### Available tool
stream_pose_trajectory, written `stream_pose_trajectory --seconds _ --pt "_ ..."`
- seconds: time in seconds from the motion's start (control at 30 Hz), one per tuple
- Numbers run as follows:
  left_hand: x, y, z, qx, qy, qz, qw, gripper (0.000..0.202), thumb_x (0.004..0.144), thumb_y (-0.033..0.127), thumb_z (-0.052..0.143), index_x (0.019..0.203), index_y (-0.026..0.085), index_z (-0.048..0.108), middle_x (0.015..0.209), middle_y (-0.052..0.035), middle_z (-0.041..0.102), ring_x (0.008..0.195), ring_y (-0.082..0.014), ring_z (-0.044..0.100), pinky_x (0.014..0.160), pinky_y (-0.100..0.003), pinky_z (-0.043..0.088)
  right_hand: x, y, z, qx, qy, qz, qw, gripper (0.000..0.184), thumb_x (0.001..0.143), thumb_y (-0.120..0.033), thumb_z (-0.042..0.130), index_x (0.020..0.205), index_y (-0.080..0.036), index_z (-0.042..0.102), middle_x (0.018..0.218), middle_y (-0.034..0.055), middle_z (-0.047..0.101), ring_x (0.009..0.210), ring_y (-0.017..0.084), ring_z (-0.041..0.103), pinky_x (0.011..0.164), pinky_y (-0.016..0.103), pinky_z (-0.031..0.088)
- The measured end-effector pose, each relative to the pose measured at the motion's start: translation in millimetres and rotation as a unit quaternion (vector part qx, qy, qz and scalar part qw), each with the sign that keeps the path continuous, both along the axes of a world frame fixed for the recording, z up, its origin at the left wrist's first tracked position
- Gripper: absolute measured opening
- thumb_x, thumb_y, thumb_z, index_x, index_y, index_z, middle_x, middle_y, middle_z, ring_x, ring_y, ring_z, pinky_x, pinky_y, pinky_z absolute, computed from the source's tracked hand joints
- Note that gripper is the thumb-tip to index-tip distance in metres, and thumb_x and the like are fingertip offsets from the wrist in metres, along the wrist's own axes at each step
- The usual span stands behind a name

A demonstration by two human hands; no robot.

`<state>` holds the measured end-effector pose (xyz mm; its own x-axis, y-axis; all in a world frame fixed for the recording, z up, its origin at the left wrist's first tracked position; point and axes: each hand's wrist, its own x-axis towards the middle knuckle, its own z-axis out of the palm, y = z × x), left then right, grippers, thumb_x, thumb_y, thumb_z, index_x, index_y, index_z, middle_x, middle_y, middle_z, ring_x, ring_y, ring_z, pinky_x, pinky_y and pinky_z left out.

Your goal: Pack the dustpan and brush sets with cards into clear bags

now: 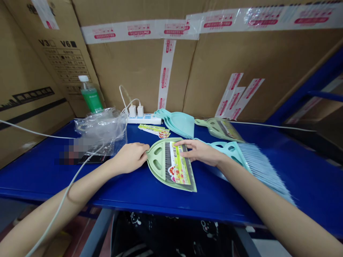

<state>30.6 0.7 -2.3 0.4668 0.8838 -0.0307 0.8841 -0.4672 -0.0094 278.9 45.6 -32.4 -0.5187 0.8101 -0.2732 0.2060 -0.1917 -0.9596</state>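
A green dustpan lies on the table in front of me, with a matching green hand brush nested in it. My left hand is closed around their handle ends, which it mostly hides. Over the grey bristles sits a yellow-green printed label card. My right hand has its fingers and thumb on the upper right part of this card, gripping it against the brush. Beside my right forearm lie light blue brushes with long pale bristles, partly hidden by the arm.
Stacked blue dustpans, spare label cards and a bagged green set lie behind. A power strip, clear plastic bags and a green bottle stand at back left. A white cable crosses my left arm.
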Motion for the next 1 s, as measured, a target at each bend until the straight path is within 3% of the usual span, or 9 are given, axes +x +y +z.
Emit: stream_pose_trajectory --seconds 1.0 --pt "-3.3 2.3 -5.5 0.095 0.026 -0.032 0.995 0.023 0.087 0.017 0.035 0.075 0.018 0.055 0.072 -0.0022 0.061 0.071 -0.0174 0.056 0.065 -0.029 0.043 0.8 1.0 -2.4 0.003 -0.005 -0.018 1.000 0.044 0.060 -0.024 0.077 0.101 -0.020 0.061 0.105 0.0057 0.061 0.086 0.016 0.062 0.063 0.024 0.055"
